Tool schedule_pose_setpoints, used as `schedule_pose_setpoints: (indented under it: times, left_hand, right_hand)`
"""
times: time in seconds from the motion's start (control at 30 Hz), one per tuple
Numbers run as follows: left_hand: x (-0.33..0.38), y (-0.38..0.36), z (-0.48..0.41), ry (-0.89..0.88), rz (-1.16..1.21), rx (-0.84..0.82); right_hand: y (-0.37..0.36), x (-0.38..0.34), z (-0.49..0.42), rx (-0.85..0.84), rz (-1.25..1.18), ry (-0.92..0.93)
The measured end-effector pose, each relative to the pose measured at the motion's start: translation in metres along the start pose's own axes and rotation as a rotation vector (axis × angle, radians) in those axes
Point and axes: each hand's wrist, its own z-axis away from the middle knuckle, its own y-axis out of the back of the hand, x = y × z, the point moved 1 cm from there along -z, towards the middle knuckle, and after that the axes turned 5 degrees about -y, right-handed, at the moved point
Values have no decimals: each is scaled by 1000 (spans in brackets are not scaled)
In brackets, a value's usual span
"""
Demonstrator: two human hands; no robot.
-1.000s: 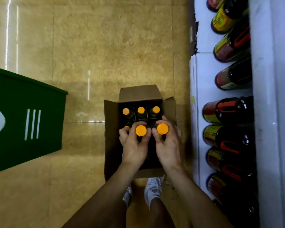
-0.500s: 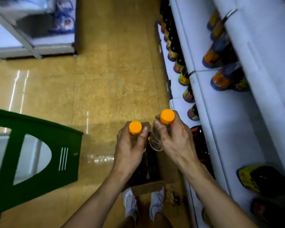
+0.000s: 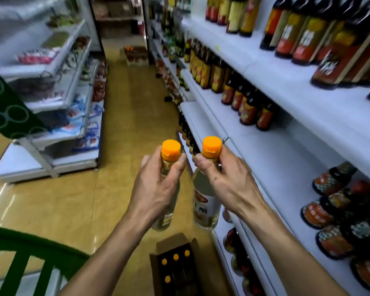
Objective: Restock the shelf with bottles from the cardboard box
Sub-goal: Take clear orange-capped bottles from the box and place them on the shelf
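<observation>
Gripping orange-capped bottles [image 3: 204, 208], left hand [image 3: 156, 189], right hand [image 3: 229, 184], glossy tan floor [image 3: 126, 124], white shelf [image 3: 276, 163] alongside, cardboard box [image 3: 171, 239] below

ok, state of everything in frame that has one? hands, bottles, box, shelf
left hand, grips the left bottle by its neck
right hand, grips the right bottle by its neck
left bottle, capped, held in the air
right bottle, capped, held in the air
cardboard box, open on the floor, four orange caps showing inside
shelf, partly stocked, bare stretch beside the right hand
</observation>
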Motion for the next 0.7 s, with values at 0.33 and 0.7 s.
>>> schedule_pose_setpoints:
  times: [0.33,0.7]
  left_hand:
    - [124,2,-37,-286,175,-97]
    - [263,-69,-35,-459,417,-265]
  right_hand:
    - [123,-70,17,158,18,88]
    - [270,-74,69,364,43,132]
